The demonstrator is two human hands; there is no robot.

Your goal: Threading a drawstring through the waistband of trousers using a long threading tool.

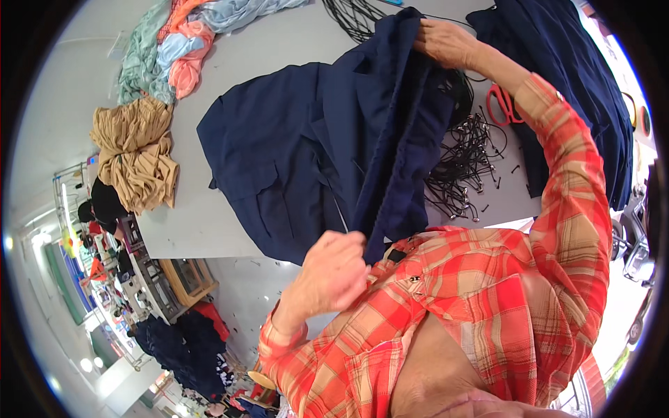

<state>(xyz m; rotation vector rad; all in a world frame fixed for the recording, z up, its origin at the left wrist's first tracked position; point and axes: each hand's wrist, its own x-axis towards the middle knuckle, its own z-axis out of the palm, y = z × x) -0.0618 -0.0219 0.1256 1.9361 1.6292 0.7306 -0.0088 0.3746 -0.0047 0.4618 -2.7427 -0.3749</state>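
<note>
A pair of navy trousers [272,141] lies spread over the grey table, with a flap pocket showing on one leg. Its gathered elastic waistband [389,141] runs towards my body and stands partly open. At the band's near end, my left hand [332,274] is closed on the fabric, its fingertips partly hidden. The far end of the same band is in my right hand [444,44], with the fingers tucked behind the cloth. Beside the waistband lies a tangle of black elastic cords [462,167] with small metal-looking ends, partly under the trousers.
Red-handled scissors [502,106] lie by my right forearm, next to a stack of navy garments [564,94]. Tan gathered garments [137,154] and pastel cloths [151,57] rest along the left side of the table [209,230]. More black cords [353,18] lie at the far edge.
</note>
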